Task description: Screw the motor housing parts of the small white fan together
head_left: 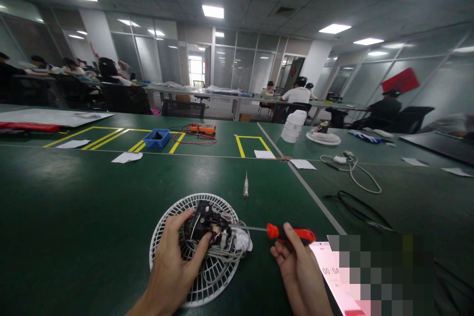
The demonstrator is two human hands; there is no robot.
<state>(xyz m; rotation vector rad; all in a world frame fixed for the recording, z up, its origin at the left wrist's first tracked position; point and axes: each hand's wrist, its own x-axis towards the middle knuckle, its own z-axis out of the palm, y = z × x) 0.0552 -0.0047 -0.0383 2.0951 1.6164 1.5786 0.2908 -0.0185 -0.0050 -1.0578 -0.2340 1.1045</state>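
Note:
A white round fan grille (159,237) lies on the green table, with a black fan motor unit (202,219) and coiled grey cable (218,256) on top of it. My left hand (176,252) grips the motor unit, thumb and fingers on either side. In my right hand (298,261) is a screwdriver (291,232) with a red and black handle. Its metal shaft points left and reaches into the motor unit's right side; the tip is hidden there. A small clear-handled screwdriver (246,186) lies farther back on the table.
A lit phone (336,271) lies right of my right hand. Farther back are a blue bin (156,138), an orange multimeter (202,129) with red leads, white stacked parts (294,126), another fan grille (323,137) and loose cables (355,173). Several people sit at far tables.

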